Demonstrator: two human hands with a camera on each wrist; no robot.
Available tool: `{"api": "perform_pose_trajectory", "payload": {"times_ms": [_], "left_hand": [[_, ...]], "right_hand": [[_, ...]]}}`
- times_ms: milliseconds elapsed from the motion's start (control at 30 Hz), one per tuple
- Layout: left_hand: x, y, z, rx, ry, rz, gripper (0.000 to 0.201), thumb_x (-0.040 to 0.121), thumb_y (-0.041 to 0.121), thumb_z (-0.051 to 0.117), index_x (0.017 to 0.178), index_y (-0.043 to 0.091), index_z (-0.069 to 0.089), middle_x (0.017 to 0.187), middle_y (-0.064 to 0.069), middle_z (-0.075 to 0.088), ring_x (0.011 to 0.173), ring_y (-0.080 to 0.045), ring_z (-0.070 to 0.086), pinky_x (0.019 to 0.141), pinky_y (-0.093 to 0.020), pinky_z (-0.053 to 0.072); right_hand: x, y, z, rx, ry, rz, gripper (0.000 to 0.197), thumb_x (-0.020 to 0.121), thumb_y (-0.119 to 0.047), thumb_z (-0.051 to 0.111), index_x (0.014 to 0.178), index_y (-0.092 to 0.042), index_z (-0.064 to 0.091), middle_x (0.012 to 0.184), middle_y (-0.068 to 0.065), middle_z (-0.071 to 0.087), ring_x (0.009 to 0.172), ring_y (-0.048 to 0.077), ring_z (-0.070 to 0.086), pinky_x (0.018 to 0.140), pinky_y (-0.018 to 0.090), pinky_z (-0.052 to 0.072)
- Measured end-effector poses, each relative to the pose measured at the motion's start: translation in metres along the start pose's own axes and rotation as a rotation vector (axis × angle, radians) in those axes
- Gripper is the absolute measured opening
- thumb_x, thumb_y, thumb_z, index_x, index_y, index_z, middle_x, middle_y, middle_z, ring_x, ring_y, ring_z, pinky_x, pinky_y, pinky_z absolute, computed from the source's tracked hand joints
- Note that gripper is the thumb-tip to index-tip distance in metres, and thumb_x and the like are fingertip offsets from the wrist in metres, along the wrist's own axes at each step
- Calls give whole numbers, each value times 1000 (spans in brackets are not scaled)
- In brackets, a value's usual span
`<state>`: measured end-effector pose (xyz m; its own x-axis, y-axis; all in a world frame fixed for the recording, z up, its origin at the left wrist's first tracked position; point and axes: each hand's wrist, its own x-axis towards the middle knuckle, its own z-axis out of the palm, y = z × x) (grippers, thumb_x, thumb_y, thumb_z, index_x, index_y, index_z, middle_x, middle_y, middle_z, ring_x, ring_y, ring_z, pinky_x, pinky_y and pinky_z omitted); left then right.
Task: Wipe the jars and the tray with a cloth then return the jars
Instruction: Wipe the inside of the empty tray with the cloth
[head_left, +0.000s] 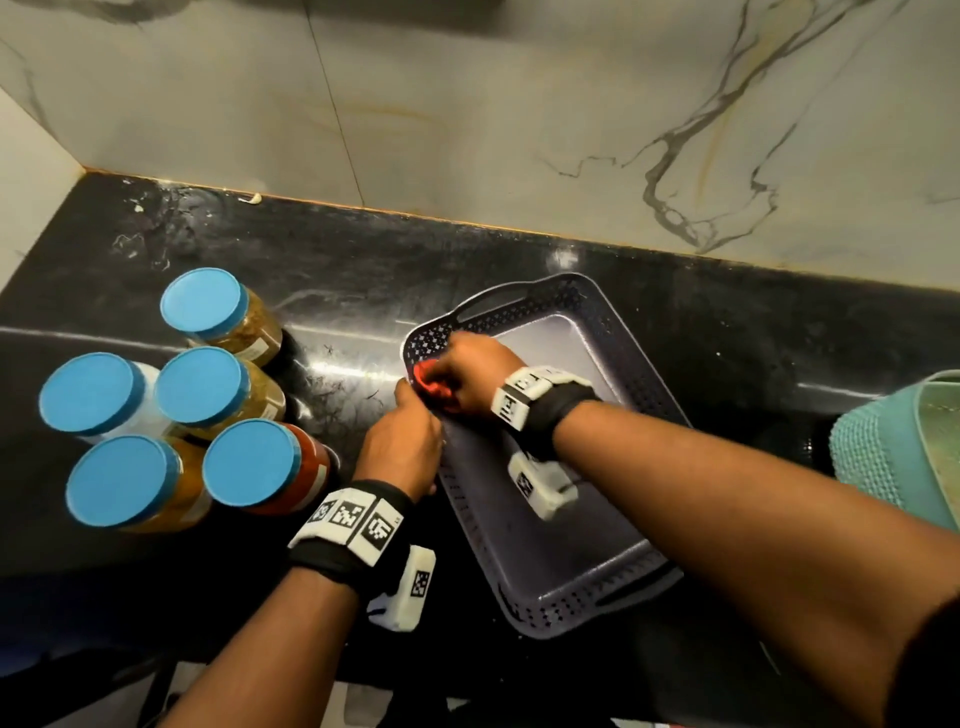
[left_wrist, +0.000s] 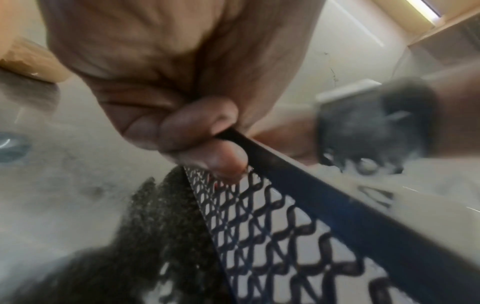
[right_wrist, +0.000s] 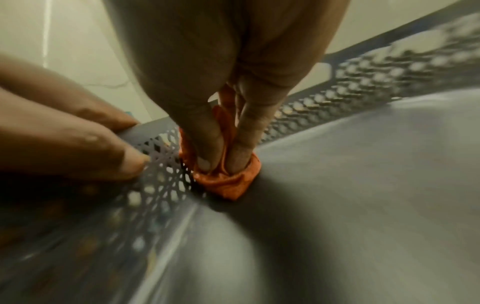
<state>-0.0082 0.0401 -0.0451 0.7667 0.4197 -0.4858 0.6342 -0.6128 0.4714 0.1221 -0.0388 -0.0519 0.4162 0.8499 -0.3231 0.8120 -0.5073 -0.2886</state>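
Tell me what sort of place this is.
Most likely a home kitchen: a black stone countertop against a marble-patterned tiled wall, five blue-lidded jars of what looks like pickles or spices, and a perforated grey tray being wiped.

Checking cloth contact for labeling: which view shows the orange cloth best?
Right wrist: the orange cloth is bunched under the right hand's fingertips against the tray wall. Head view shows only a red sliver; left wrist shows almost none.

Dim warm light, glare streaks on the black counter (head_left: 363, 291), both wrist views motion-blurred, edges warped.
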Motion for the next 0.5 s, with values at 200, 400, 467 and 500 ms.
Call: {"api": "perform_pose_trajectory", "payload": {"times_ms": [200,400,467,500], "left_hand": [[0,0,6,12,69,39,44,101,14,39,141,0,28,111,-29,67,103,-48,64,84,-49,48],[0,0,10,54,72,39,45,99,13,40,141,-1,28,113,-28,67,102,-47,65,85,-50,49],[0,-2,9,65,64,44,40,100,15,39,136,0,31,108,-25,68,98,-45,66,84,-50,52],[1,-3,8,67,66,42,38,100,15,39,135,1,32,106,-24,68,97,-44,66,85,-51,53]], "right_hand": [[-17,-16,-5,-21,-155,-84,16,85,-20,68,97,-13,74,98,14,70,91,34,65,66,27,34],[-120,-30,24,-129,-622,-278,22,92,-24,63,91,-3,69,93,16,66,83,36,66,66,28,42],[-124,-22,18,-174,-738,-276,16,85,-21,68,81,-5,69,78,10,60,73,33,63,59,27,42],[-118,-14,14,-121,-682,-209,14,84,-20,68,82,-6,71,73,5,56,68,28,59,57,25,45]]}}
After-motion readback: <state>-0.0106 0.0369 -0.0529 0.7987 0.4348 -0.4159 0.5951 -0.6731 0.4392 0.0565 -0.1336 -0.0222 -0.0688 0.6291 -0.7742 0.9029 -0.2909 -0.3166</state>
